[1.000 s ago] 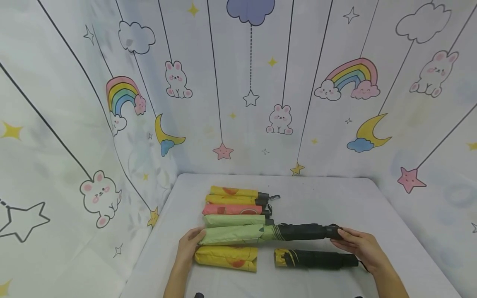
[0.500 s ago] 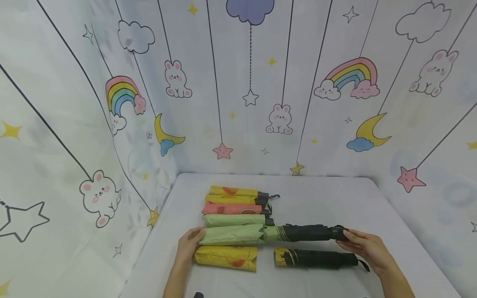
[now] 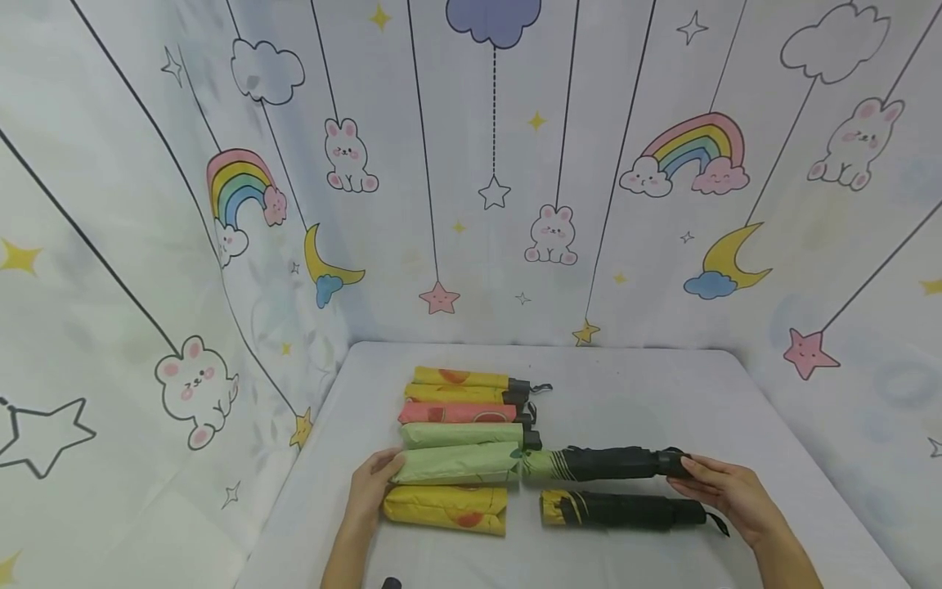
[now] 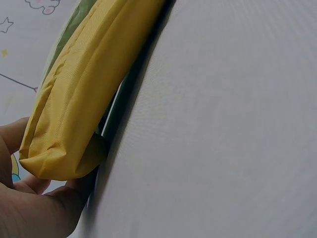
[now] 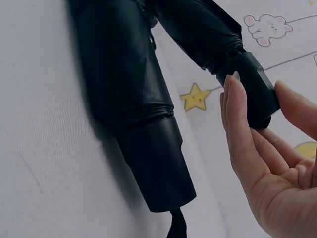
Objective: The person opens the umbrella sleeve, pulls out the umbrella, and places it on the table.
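In the head view my left hand (image 3: 368, 491) holds the closed left end of a light green umbrella sleeve (image 3: 459, 464). My right hand (image 3: 728, 495) pinches the black handle of a folded umbrella (image 3: 611, 463), black with a green tip. That tip lies right at the sleeve's mouth, in line with it. Nearer to me are a yellow sleeve (image 3: 445, 509) and a folded black umbrella (image 3: 625, 512) with a yellow end and a wrist strap. The right wrist view shows fingers and thumb about the handle (image 5: 252, 87). In the left wrist view the yellow sleeve (image 4: 79, 109) partly hides the green one.
Behind the green sleeve lies a row of sleeved umbrellas: a light green one (image 3: 464, 434), a pink one (image 3: 459, 413) and two yellow ones, the farthest (image 3: 464, 378) at the back. A small dark object (image 3: 392, 583) shows at the bottom edge. Patterned cloth surrounds the white table (image 3: 648, 393).
My right hand has moved right with the umbrella, drawing its green end out to the sleeve's mouth. My left hand has stayed on the sleeve's closed end.
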`<state>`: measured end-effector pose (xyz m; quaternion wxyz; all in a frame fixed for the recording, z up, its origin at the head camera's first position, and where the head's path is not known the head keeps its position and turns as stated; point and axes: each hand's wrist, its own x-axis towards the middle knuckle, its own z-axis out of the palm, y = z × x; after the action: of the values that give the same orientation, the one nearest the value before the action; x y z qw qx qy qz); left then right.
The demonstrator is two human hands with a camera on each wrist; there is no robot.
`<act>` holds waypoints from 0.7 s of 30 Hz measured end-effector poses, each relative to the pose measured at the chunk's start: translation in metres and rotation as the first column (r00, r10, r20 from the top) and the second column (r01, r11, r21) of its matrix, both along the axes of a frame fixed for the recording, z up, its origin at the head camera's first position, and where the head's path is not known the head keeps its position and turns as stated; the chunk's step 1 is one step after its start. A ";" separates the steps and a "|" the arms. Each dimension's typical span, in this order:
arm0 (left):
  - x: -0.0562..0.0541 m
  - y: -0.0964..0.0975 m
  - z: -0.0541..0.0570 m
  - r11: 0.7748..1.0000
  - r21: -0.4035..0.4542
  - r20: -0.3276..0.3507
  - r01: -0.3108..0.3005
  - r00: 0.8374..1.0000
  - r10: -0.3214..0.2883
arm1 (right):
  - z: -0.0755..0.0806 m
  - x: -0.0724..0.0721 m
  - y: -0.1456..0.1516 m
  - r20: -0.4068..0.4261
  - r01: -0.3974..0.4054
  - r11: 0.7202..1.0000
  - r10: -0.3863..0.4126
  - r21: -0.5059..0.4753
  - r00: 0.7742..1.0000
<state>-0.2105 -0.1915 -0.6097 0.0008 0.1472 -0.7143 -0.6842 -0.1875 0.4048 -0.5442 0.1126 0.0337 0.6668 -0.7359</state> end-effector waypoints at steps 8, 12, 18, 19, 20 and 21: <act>0.000 0.001 0.001 1.000 0.015 0.008 0.003 1.000 -0.003 | 0.001 0.001 0.006 0.030 -0.027 1.000 0.026 0.008 0.999; 0.002 0.001 0.004 1.000 0.005 0.011 0.009 1.000 -0.009 | -0.001 0.000 0.010 0.031 -0.042 0.999 0.042 -0.006 0.999; 0.001 0.002 0.002 1.000 -0.020 0.016 -0.004 1.000 0.004 | -0.004 0.000 0.016 0.047 -0.061 0.997 0.063 -0.049 0.997; 0.000 0.002 0.003 1.000 -0.020 0.016 -0.007 1.000 0.007 | -0.005 -0.001 0.017 0.056 -0.062 0.997 0.065 -0.052 0.996; 0.000 0.002 0.003 1.000 -0.019 0.017 -0.009 1.000 0.010 | -0.005 -0.001 0.017 0.067 -0.059 0.997 0.062 -0.048 0.996; 0.000 0.002 0.003 1.000 -0.020 0.011 -0.009 1.000 0.009 | -0.006 -0.001 0.018 0.079 -0.052 0.998 0.055 -0.043 0.995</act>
<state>-0.2102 -0.1891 -0.6067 0.0012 0.1543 -0.7204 -0.6762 -0.1889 0.4225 -0.5497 0.1597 0.0432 0.6472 -0.7442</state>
